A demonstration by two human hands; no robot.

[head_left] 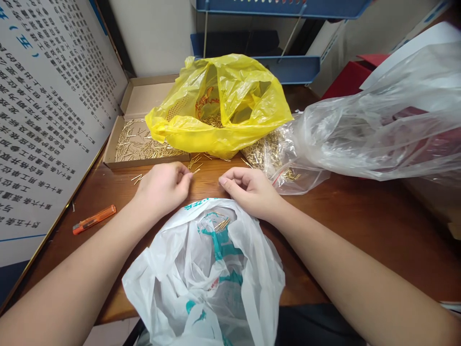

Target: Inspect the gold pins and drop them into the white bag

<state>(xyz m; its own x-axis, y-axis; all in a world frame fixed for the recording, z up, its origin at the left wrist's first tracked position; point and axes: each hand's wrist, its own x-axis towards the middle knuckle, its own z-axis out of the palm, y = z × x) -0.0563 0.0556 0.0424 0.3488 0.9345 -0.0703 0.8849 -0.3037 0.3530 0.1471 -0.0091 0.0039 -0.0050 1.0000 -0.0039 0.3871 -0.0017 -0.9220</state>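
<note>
Between its thumb and forefinger, my left hand (163, 187) pinches a thin brass pin (196, 171) above the wooden table. My right hand (252, 190) is closed to its right, thumb against the curled fingers; anything in them is hidden. Just below both hands, a white plastic bag (162, 274) with green print gapes open, a few brass pins (224, 224) inside. Beyond the left hand lies a shallow cardboard box (151, 163) full of similar pins. A yellow plastic bag (216, 137) behind the hands also contains pins. Some loose pins (194, 161) lie between the box and my hands.
An orange utility knife (94, 219) rests at left on the table (342, 230). Clear plastic bags (338, 134), one with brass pieces, spread across the right. A printed board (54, 105) stands along the left, and a blue rack (298, 69) at the back.
</note>
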